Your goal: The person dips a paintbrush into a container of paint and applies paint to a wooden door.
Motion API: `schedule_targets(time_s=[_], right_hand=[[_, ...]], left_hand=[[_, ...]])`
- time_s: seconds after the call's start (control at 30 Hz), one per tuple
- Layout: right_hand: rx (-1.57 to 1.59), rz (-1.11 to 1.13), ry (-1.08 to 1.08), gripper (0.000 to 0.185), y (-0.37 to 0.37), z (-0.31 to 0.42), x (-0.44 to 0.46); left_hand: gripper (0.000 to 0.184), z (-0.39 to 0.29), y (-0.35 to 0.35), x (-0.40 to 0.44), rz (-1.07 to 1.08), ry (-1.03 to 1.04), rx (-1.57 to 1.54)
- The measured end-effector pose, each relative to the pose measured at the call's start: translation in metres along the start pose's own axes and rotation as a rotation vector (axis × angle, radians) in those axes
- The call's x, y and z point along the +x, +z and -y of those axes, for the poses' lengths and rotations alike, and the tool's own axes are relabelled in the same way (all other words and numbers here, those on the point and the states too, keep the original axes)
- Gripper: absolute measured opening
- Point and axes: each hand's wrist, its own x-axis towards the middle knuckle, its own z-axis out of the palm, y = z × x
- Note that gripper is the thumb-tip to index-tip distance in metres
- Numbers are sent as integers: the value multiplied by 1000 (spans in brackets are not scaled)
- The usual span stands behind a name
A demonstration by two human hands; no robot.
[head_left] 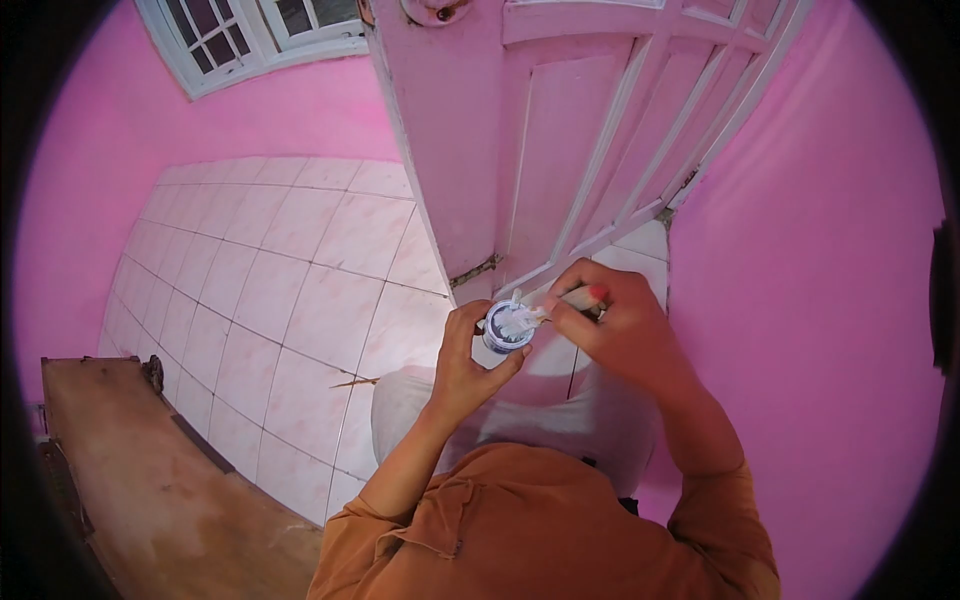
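Observation:
A small round can (496,342) with white, paint-like stuff inside is held upright in my left hand (468,358), its fingers and thumb wrapped round the sides. My right hand (620,325) grips a brush (582,297) with a red-tipped handle. The brush's other end, coated white, is over the can's mouth and seems to touch the white stuff. Just beyond both hands stands the panelled door (560,150), pinkish with white strips. The lower edge of the door is close to the can.
A brown wooden furniture top (150,470) lies at the lower left. White tiles (270,290) cover the floor, with a thin stick (356,382) on them. Pink wall (810,300) rises close on the right. White-framed windows (255,50) are at the upper left.

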Motion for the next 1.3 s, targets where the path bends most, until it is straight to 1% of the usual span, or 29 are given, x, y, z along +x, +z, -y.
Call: schedule_targets(time_s=[0.03,0.1,0.13,0.2,0.33,0.4,0.43,0.5,0.53,0.6,0.63,0.7,0.8,0.93,1.0,1.03,1.1,1.13,1.2,1.23,1.3], right_hand=[[-2,-3,-4,13,-4,-5,0],[180,-60,62,11,-10,-21,2],[180,-63,58,11,-12,-25,2],[424,-117,173,12,-16,-30,3],[527,-136,243,14,-23,-51,3],[689,-151,282,14,-22,-63,2],[692,-153,282,14,-21,-68,1],[885,-197,365,16,-19,-76,0],[888,-200,365,16,-18,-82,0],[1058,-211,415,18,-16,-95,3],[1060,-214,412,18,-15,-100,3],[1176,-213,497,19,-14,-107,4],[1250,-179,516,20,-15,-113,4],[1290,-210,416,19,-20,-101,8],[1330,-384,254,15,-26,-87,16],[1334,-389,247,15,-31,-83,22],[1305,-469,-12,14,-44,-71,37],[1309,-475,-21,14,-50,-60,43],[1100,-622,-205,16,-58,-35,54],[1101,-626,-209,16,-60,-29,61],[804,-816,-439,17,-63,-20,75]], left_hand=[[68,0,1,1,-1,5,-1],[67,1,3,2,-13,-8,-12],[67,1,4,3,-13,-3,-12],[66,1,7,5,-4,-16,-10],[65,0,12,10,-7,-6,-17],[64,0,13,12,1,-5,-24],[64,-1,14,14,4,-4,-23],[63,-3,14,17,20,-12,-50],[63,-5,14,19,23,-11,-48],[63,-7,15,24,23,-20,-54],[63,-8,17,26,25,-16,-54],[65,-8,19,29,-2,2,-52],[67,-4,23,32,0,32,-43],[67,-1,25,31,-4,37,-21],[66,-1,24,30,-5,27,-26],[66,-1,23,29,-1,34,-25],[65,-4,20,26,-16,14,0],[65,-5,18,24,-12,24,1],[64,-7,14,18,-10,-3,-1],[64,-7,12,15,-7,2,-1],[65,-7,8,7,-18,-62,-21]])
